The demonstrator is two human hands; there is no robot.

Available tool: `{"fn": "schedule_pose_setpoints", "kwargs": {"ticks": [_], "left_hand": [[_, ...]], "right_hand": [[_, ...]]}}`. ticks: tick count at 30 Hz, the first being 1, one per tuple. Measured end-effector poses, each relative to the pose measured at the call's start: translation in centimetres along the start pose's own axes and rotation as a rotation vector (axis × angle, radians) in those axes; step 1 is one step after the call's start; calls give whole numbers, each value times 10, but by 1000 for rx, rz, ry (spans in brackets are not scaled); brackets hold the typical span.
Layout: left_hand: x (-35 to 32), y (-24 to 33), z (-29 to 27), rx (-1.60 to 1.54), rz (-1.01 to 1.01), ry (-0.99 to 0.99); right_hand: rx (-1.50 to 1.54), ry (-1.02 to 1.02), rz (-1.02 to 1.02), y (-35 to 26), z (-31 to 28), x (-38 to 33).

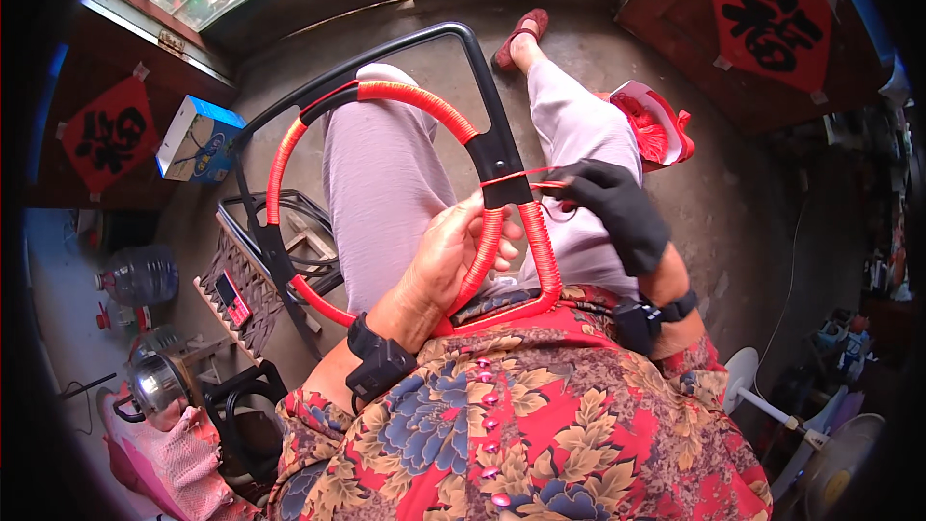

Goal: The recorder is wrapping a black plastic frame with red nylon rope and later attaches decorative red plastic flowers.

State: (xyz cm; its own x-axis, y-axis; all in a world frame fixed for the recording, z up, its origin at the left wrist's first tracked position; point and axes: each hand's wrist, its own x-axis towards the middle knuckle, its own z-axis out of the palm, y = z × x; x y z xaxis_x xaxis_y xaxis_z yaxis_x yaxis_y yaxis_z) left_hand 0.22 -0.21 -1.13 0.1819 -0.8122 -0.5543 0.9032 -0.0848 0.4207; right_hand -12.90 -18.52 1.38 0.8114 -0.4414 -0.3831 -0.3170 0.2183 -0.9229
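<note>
Your floral shirt (540,396) lies nearest; your left hand (451,249) grips the frame (542,246), right hand (612,205) pinches red cord (521,174), apparently wrapping; next pass likely needs tension.

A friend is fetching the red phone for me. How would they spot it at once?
Find the large black frame with its red-wrapped ring. Left of its lower part is a brown woven seat with wooden edges. The phone lies on that weave: small, flat and rectangular, its bright red standing out from the brown around it.
</note>
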Motion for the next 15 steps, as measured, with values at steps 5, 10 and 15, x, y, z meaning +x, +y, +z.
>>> {"fn": "schedule_pose_setpoints", "kwargs": {"ticks": [5,10,15], "left_hand": [[-7,-2,4,73,120,29],[-10,-2,9,170,242,96],[-20,-1,6,301,170,127]], "right_hand": [[590,166,-190,2,-44,-49],[1194,108,-275,11,-67,-58],[1265,-237,-355,9,-79,-56]]}}
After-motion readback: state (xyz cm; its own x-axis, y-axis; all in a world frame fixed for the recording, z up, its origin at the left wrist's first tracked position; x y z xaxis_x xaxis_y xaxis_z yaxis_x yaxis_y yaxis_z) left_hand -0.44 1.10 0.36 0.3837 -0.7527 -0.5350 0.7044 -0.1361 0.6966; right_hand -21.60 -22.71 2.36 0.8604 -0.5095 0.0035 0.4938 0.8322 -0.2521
